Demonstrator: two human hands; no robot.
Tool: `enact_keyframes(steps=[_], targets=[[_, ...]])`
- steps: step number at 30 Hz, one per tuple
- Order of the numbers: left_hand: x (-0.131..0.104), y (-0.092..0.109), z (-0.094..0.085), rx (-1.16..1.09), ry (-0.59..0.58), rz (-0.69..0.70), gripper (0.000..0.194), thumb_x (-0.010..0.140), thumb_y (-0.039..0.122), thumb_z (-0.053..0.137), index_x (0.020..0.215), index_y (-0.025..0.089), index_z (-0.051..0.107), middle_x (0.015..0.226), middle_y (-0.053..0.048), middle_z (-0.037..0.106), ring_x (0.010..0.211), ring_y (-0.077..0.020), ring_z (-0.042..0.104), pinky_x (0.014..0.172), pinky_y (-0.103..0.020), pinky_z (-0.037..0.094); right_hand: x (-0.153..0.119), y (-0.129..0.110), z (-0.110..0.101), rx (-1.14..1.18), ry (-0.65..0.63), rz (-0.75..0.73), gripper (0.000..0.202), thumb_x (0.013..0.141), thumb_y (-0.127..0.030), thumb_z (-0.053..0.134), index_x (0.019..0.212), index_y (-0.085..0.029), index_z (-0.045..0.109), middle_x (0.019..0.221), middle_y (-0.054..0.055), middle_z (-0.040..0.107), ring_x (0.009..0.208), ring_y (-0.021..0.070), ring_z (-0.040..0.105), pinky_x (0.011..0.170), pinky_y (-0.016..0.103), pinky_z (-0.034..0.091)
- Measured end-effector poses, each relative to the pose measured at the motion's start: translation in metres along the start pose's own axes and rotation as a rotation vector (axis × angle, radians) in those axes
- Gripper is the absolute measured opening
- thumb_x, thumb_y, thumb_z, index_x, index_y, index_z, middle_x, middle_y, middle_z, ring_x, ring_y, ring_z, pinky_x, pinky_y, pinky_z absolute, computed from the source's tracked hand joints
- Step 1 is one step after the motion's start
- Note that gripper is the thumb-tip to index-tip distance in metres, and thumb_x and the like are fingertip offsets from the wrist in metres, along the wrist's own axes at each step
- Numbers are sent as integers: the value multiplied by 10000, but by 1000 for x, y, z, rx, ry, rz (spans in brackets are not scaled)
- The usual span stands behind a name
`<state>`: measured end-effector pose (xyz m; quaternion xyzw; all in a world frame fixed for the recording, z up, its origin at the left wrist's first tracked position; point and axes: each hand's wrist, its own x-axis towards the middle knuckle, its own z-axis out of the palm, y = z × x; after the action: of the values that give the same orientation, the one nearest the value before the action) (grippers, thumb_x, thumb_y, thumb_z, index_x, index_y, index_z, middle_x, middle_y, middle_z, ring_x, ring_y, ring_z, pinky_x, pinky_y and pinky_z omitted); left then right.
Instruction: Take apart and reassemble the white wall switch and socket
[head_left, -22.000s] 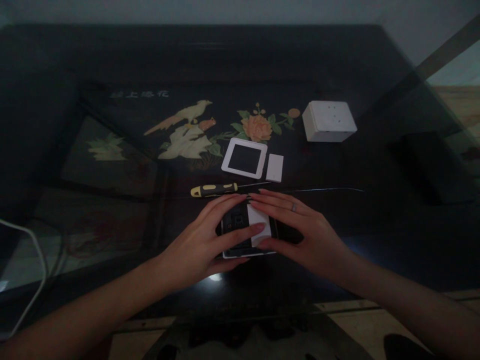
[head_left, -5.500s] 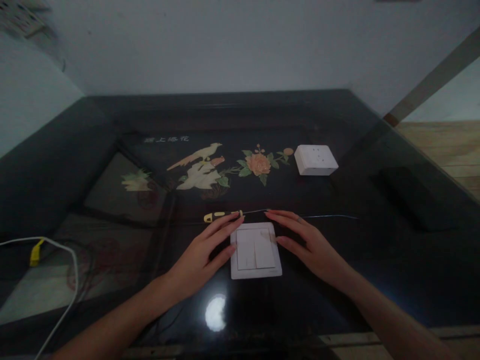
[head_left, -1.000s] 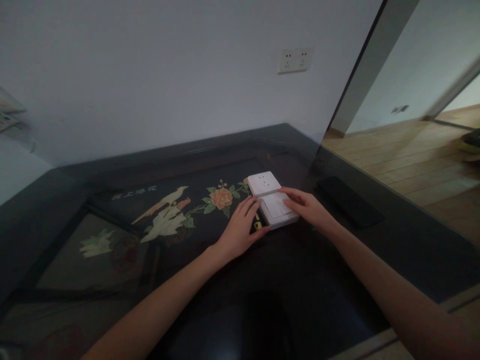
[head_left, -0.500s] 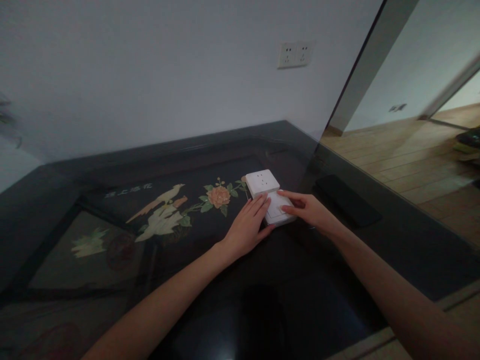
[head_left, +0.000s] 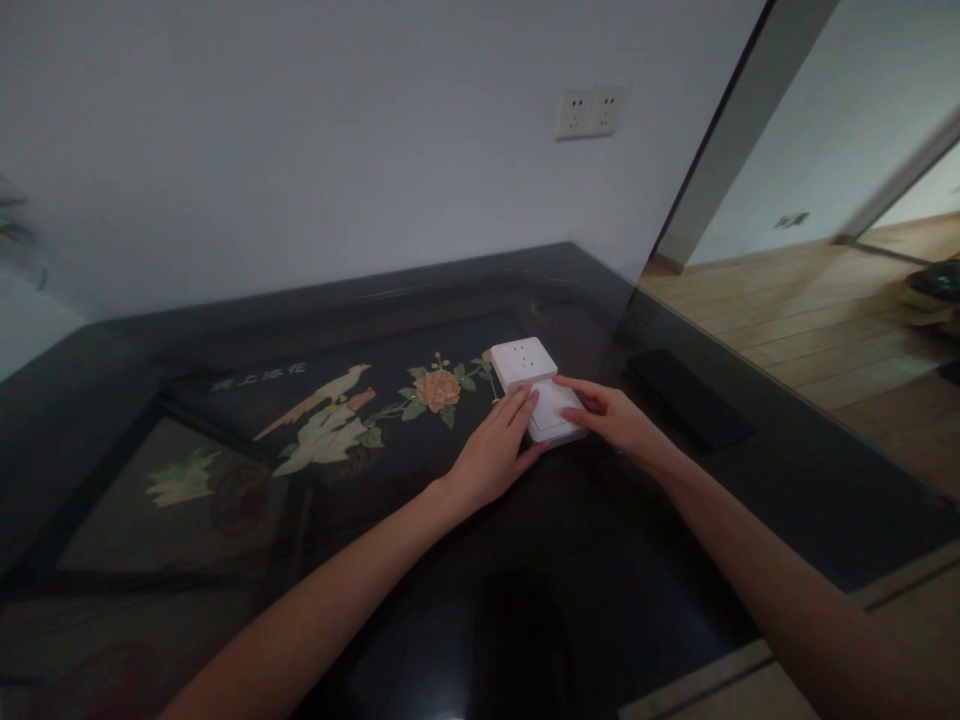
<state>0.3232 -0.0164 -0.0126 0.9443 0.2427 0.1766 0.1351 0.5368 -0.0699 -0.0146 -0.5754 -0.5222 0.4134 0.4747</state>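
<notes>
A white wall switch with a broad flat face lies on the dark table. My left hand rests along its left side, fingers together over the edge and thumb at the near edge. From the right, my right hand grips the same switch, index finger at the far right corner and thumb on the face. Just beyond it, touching or nearly touching, sits a white socket with several pin holes. The undersides of both pieces are hidden.
The glossy black table bears an inlaid bird and flower picture. A flat black object lies to the right of my hands. Behind, a double wall outlet is set in the white wall. Tiled floor shows at the right.
Both hands keep their places on the switch, with hardly any finger movement. The whole view has shifted very slightly.
</notes>
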Motion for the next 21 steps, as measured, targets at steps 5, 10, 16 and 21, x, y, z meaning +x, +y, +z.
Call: enact_keyframes(steps=[5, 10, 16, 21], targets=[[-9, 3, -4, 22, 35, -83, 637, 939, 340, 564, 1467, 96, 305, 1577, -205, 298, 1482, -279, 260, 1203, -466, 296, -1, -3, -1, -15, 6, -5, 523, 833, -324, 665, 1340, -223, 585, 1342, 99, 633, 1185, 278, 630, 1024, 494, 500], [-12, 3, -3, 45, 30, -175, 594, 948, 350, 547, 1448, 95, 356, 1515, -198, 420, 1444, -296, 346, 1197, -536, 268, -1, 0, -1, -34, 18, 6, 525, 839, -283, 648, 1356, -233, 571, 1343, 81, 634, 1205, 272, 616, 1053, 503, 473], [-7, 2, -1, 31, 13, -184, 582, 955, 348, 543, 1455, 113, 361, 1518, -179, 421, 1445, -276, 348, 1195, -519, 277, 0, 2, -1, -45, 40, 9, 527, 842, -284, 644, 1361, -229, 566, 1369, 78, 613, 1226, 271, 601, 1078, 511, 443], [-6, 1, -1, -1, 31, -181, 608, 934, 349, 584, 1451, 114, 366, 1512, -186, 430, 1435, -290, 364, 1197, -520, 275, 1, 4, -2, -47, 54, 5, 536, 838, -313, 651, 1359, -219, 566, 1376, 86, 607, 1225, 272, 602, 1067, 503, 454]])
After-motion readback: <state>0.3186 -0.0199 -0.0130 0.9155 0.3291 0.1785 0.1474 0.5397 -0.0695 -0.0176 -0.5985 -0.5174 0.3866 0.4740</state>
